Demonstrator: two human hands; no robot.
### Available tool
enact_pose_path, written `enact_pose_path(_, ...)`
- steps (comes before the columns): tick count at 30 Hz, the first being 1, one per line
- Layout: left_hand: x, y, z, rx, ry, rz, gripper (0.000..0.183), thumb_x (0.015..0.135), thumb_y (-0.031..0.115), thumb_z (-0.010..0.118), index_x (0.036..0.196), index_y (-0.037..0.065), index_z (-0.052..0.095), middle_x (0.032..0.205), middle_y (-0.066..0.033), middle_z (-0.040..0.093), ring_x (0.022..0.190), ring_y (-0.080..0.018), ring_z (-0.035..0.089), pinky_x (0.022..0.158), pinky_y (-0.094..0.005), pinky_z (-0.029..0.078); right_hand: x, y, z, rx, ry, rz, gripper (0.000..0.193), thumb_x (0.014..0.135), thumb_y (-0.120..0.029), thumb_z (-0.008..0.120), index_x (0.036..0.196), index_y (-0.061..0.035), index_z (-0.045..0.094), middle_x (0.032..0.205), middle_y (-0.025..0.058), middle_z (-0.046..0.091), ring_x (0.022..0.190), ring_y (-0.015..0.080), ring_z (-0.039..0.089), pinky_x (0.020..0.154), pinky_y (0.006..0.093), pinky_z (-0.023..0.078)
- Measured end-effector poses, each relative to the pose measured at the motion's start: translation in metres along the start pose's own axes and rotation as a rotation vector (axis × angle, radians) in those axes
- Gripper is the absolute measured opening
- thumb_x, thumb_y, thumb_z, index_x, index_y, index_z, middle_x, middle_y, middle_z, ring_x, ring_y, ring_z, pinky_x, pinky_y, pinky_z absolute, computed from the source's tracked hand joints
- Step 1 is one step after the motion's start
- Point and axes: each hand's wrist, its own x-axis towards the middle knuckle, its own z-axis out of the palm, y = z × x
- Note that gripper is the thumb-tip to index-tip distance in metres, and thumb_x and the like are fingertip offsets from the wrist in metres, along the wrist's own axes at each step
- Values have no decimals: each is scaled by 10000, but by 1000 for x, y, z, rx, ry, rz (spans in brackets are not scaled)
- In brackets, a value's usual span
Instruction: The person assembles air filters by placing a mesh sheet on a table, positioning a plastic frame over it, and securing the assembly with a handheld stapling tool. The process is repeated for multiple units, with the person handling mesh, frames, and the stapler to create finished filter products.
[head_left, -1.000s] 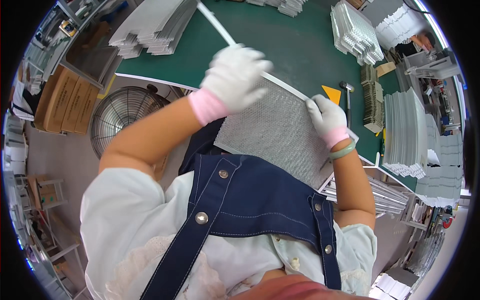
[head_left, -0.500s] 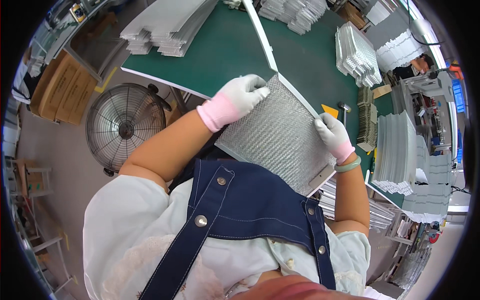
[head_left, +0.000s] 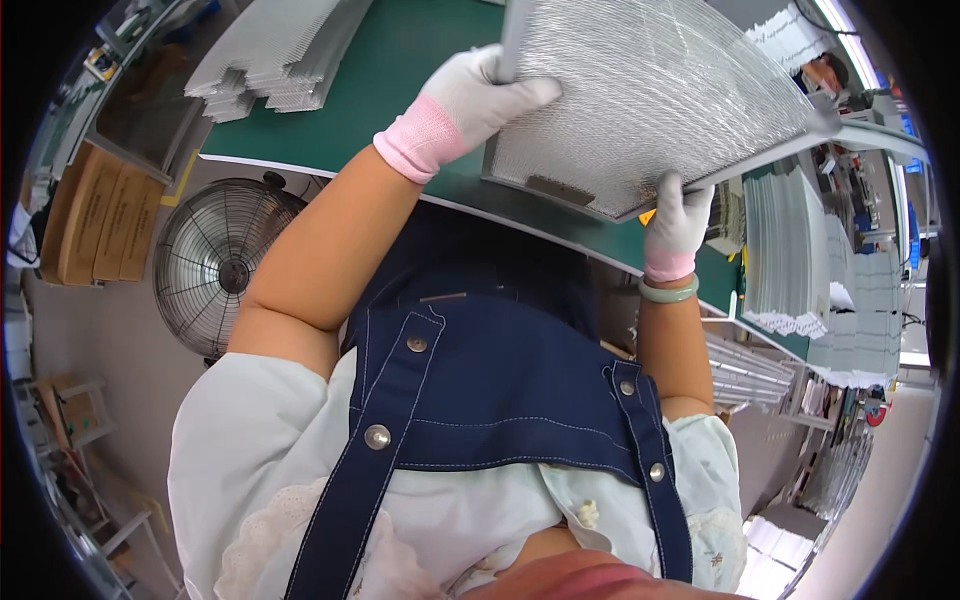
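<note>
A silvery metal mesh filter panel [head_left: 650,100] is raised and tilted over the green table, with grey metal framing along its edges. My left hand [head_left: 480,100], in a white glove with a pink cuff, grips its left edge, thumb lying across the mesh. Near the bottom right corner, my right hand [head_left: 678,225], gloved the same way, pinches the lower right edge. From the panel's right corner a loose frame strip [head_left: 870,137] sticks out to the right. A dark rectangular plate [head_left: 565,190] sits on the lower edge. The panel hides much of the table.
The green table [head_left: 400,60] carries a stack of pleated mesh sheets [head_left: 275,50] at the left and upright white sheets [head_left: 785,250] at the right. A floor fan [head_left: 230,265] and cardboard boxes [head_left: 105,215] stand left. Another person's hand [head_left: 825,75] shows far right.
Both hands have lifted the panel up and away from my body and turned it. The loose strip, which pointed away across the table, now points right.
</note>
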Motion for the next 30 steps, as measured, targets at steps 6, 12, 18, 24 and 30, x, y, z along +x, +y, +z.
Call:
enact_pose_path(6, -10, -12, 18, 157, -104, 40, 294, 888, 276, 719, 1012, 13, 677, 883, -2, 678, 797, -64, 579, 743, -249, 493, -15, 26, -53, -32, -532, 433, 488, 839, -58, 713, 1293, 6, 547, 1266, 78, 587, 1129, 178, 552, 1007, 323, 416)
enact_pose_path(12, -43, -23, 0, 296, -371, 225, 158, 779, 51, 761, 919, 38, 688, 917, -69, 703, 844, -155, 654, 776, -301, 529, -22, 55, -48, -202, -891, -97, 329, 897, -75, 609, 1222, -26, 601, 1183, 138, 608, 1117, 258, 587, 972, 355, 463)
enact_pose_path(18, -68, -26, 1, 130, -554, 318, 229, 741, 30, 784, 937, 45, 668, 978, -106, 711, 933, -245, 691, 832, -343, 550, -17, 54, -44, -536, -930, -78, 294, 832, -63, 589, 1114, -65, 671, 1101, 133, 628, 1078, 300, 592, 956, 343, 467)
enact_pose_path(24, -53, 0, 0, 235, -463, 197, 294, 745, 43, 789, 1015, 19, 676, 1039, -86, 698, 968, -189, 670, 856, -320, 533, -12, 58, -46, -623, -903, 160, 254, 835, -139, 680, 1071, -43, 692, 1059, 130, 681, 1035, 295, 629, 931, 349, 484)
enact_pose_path(30, -11, 86, 30, 128, -121, 136, 252, 830, 115, 757, 1044, 10, 677, 940, -31, 703, 864, -81, 632, 774, -265, 518, -19, 71, -43, -532, -653, 441, 423, 780, -221, 787, 1140, -30, 675, 1143, 126, 687, 1070, 244, 642, 933, 338, 494)
